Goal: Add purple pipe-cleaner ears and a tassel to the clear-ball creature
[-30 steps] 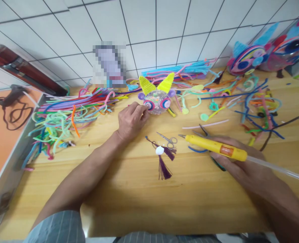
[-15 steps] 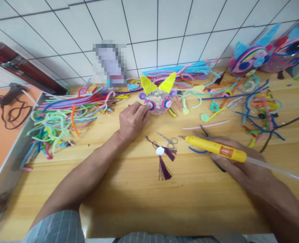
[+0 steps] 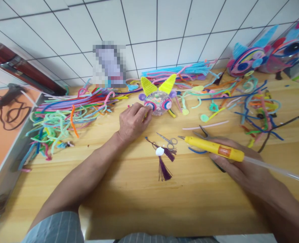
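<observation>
My left hand [image 3: 134,122] is closed, its fingertips against the lower left side of a clear ball figure [image 3: 159,107] with yellow pipe-cleaner horns and round blue-and-pink eyes. The fingertips are partly hidden. My right hand [image 3: 242,165] grips a yellow hot glue gun [image 3: 207,145], a clear glue stick coming out of its back and its nozzle pointing left. Pliers [image 3: 204,132] lie partly hidden beneath the gun. Between my hands are small scissors [image 3: 167,139] and a dark purple tassel [image 3: 165,170] with a white piece [image 3: 159,151].
Heaps of coloured pipe cleaners [image 3: 55,125] lie at left, with more blue ones [image 3: 179,69] along the tiled wall. Two finished-looking figures [image 3: 247,62] stand at the back right. A dark red cylinder [image 3: 25,69] leans at far left. A black cable [image 3: 291,119] crosses the right side.
My left fingers have shifted slightly down and right at the figure's side. The glue gun stays almost where it was, and the figure and tassel have not moved.
</observation>
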`<state>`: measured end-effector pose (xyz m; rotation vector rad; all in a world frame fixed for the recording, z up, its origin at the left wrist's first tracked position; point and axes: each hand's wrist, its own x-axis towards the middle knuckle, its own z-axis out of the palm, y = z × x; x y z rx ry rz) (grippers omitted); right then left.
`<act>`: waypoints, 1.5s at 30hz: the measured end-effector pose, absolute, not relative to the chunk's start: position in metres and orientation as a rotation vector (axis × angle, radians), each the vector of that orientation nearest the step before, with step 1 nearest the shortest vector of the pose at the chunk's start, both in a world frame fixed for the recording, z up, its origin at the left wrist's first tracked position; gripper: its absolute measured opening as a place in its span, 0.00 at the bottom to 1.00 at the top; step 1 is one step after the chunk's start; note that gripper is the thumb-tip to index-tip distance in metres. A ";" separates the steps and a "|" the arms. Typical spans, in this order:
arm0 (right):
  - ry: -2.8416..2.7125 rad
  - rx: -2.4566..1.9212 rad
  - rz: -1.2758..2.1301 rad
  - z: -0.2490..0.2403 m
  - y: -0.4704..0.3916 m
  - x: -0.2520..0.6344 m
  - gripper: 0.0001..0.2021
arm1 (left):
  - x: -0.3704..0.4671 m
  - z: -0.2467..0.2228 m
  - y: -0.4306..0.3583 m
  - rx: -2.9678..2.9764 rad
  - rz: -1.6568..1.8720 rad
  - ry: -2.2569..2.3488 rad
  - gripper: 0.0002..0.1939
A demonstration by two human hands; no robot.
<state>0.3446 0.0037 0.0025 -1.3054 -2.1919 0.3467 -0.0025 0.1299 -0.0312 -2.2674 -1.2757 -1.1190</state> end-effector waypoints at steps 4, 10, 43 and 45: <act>-2.214 -1.310 0.357 0.004 0.004 0.344 0.16 | -0.003 -0.032 0.130 -2.264 -1.071 -1.300 0.07; -2.199 -1.314 0.373 0.006 0.004 0.344 0.18 | -0.005 -0.033 0.129 -2.278 -1.152 -1.358 0.06; -2.182 -1.359 0.410 -0.005 0.006 0.349 0.18 | -0.006 -0.039 0.134 -2.235 -1.305 -1.155 0.04; -2.171 -1.373 0.435 -0.004 0.006 0.348 0.17 | -0.005 -0.039 0.134 -2.229 -1.312 -1.143 0.05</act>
